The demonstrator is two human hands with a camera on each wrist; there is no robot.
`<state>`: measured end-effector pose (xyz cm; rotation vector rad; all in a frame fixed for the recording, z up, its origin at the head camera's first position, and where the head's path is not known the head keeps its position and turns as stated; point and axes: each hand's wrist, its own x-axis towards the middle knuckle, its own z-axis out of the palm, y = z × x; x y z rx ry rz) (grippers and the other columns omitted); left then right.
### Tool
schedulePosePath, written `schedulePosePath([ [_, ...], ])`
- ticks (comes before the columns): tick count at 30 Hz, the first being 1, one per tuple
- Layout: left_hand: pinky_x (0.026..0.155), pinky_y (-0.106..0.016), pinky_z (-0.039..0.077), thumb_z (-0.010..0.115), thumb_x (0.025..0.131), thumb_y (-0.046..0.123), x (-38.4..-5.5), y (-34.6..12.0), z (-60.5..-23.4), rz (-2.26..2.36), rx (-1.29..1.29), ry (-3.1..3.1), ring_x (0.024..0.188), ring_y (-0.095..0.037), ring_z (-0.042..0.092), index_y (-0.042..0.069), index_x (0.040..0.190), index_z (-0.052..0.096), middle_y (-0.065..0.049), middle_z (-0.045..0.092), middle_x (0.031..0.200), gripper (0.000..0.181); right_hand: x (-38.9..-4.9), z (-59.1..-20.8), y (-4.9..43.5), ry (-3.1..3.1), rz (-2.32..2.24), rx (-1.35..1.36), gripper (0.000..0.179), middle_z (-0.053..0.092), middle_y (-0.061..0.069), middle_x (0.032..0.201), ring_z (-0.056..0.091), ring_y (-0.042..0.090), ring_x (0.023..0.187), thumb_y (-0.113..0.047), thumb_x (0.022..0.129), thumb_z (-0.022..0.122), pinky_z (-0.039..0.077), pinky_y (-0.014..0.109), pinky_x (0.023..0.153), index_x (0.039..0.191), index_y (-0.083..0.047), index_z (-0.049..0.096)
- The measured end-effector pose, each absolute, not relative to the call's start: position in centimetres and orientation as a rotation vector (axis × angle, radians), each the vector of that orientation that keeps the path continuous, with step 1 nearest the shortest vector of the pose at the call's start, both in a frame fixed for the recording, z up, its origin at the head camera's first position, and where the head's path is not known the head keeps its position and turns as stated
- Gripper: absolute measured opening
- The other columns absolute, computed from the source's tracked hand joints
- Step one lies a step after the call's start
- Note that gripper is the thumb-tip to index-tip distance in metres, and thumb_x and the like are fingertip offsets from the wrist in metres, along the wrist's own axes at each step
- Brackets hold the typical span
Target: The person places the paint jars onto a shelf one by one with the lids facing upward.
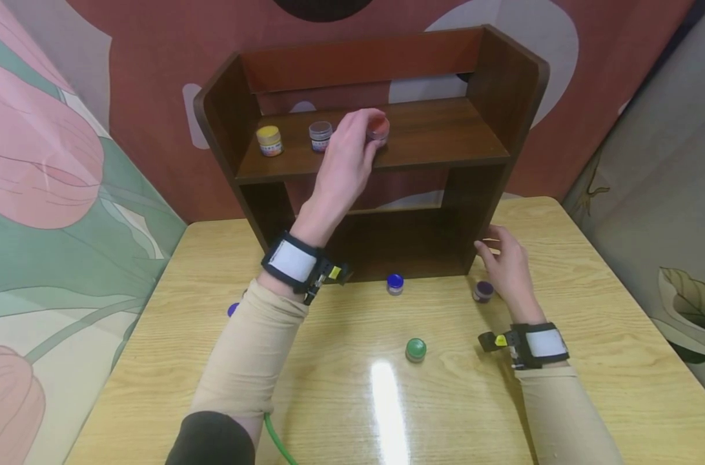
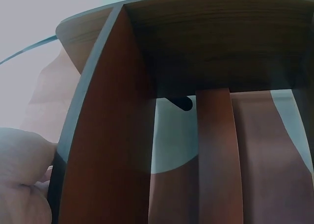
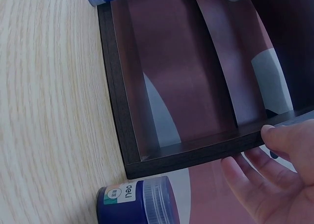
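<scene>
"One maroon-and-grey patterned backdrop [image 1: 149, 142] is the biggest thing, right?"

"Yes, and next comes the pale yellow wood-grain table [image 1: 463, 407]. On it stands a dark brown, two-level wooden shelf unit [image 1: 364, 61]."

"And the hands?"

"The left hand [image 1: 343, 152] reaches to the unit's upper board [image 1: 439, 129], thumb and fingers pinching a small round jar with an orange-red lid [image 1: 378, 131]."

"Is that jar resting there?"

"It's near the middle of the upper level — whether its base touches the wood, I can't tell."

"What about the right hand [image 1: 509, 271]?"

"It grips the unit's right side panel [image 1: 480, 200] by the edge; the right wrist view shows the thumb opposite the fingers."

"Then the remaining jars?"

"Up top, a round yellow-lidded jar [image 1: 270, 141] near the left end, and a round grey-lidded jar [image 1: 320, 136] just beside the left hand. On the table, a round dark purple jar [image 1: 483, 292] near the right hand, a round blue-lidded jar [image 1: 395, 284] just in front of the unit, and a round green-lidded jar [image 1: 416, 350] nearer the camera."

"Anything smaller?"

"A sliver of something blue [image 1: 233, 310] — mostly hidden by the beige left sleeve [image 1: 242, 361]."
</scene>
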<state>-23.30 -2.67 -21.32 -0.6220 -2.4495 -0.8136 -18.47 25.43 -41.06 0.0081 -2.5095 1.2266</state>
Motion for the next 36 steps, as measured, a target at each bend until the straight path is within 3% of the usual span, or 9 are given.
schedulePosePath([
  [36, 0.112, -0.025, 0.046, 0.057, 0.100, 0.020, -24.07, -2.08, -20.91, -0.786, -0.487, -2.585, 0.129, -0.017, 0.058, 0.009, 0.137, 0.053, -0.006, 0.063, 0.135, 0.038, -18.46, -41.20, 25.39, -2.486, 1.233, 0.034, 0.038, 0.060, 0.027, 0.131, 0.062, 0.046, 0.118, -0.016, 0.102, 0.055, 0.055, 0.057, 0.094, 0.135, 0.002, 0.051],
])
